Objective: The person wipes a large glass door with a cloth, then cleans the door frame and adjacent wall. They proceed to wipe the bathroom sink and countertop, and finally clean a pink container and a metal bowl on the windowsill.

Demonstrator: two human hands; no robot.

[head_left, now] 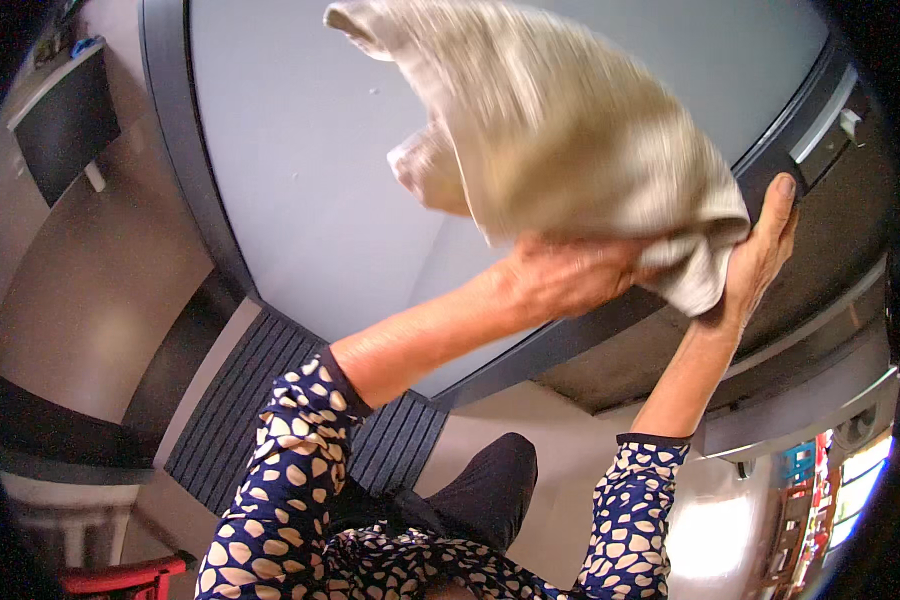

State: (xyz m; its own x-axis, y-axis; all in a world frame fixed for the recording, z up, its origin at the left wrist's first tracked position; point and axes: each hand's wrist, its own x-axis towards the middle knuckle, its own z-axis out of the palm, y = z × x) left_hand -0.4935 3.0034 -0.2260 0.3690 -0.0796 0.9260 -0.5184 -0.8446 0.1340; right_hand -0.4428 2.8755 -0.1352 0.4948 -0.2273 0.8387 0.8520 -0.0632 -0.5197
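A beige cloth (570,120), smeared by motion, spreads across the pale grey door panel (300,130). My left hand (575,275) reaches across from the left, its fingers closed on the cloth's lower part and partly covered by it. Farther right, my right hand (760,250) is at the panel's dark frame (530,355), closed round its edge. Its thumb points up along the frame, while the other fingers are mostly hidden behind. A corner of the cloth hangs against my right wrist.
A ribbed dark mat (220,400) lies below the panel at the left. A red chair (130,578) stands at the lower left, and a dark board-like panel (68,125) is at the upper left. Bright windows and shelves with coloured items (800,500) show at the lower right.
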